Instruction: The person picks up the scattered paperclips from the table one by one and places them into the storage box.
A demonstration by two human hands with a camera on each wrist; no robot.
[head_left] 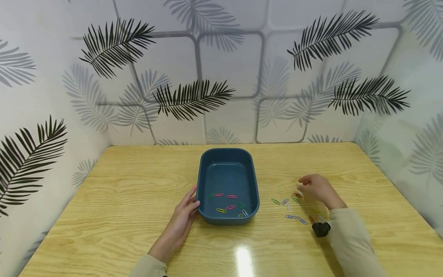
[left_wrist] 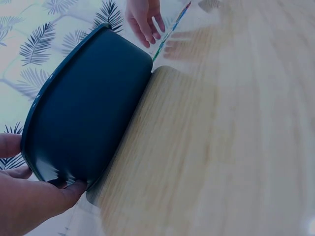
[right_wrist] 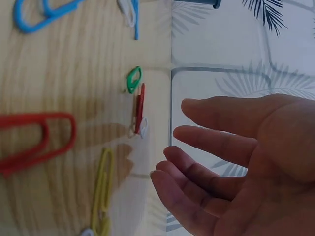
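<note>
L hand [head_left: 181, 217] grips the tray [head_left: 226, 177] at its near-left side, thumb at the rim, fingers against the outer wall. Tray sits flat on the bench [head_left: 138, 184], approx. mid-bench; long axis runs near-to-far, rounded ends facing toward & away from the person. Prob. stiff, smooth plastic, light enough to slide if nudged; best hold = rim + side wall, as the L hand has it.

In the tray, clips lie scattered, mostly in the near half: yellow clip [head_left: 221, 210] w/ long axis roughly L–R, pink clip [head_left: 232, 196] likewise, green clip [head_left: 242, 206] diagonal.

R of the tray, loose clips on the bench: light-green clip [head_left: 275, 201] slanting near-right; two blue clips, the L one [head_left: 290, 216] nearly L–R, the R one [head_left: 302, 220] angled more toward the person. Clips look v. light, springy, thin & flat, so prob. fiddly; pinch across the long sides or tip up one end w/ a nail.

Far R: R hand [head_left: 316, 188] hovers by the orange clip [head_left: 297, 195], whose long axis is approx. L–R. Per R wrist view, thumb & fingers are apart, no clip visible btwn them.
</note>
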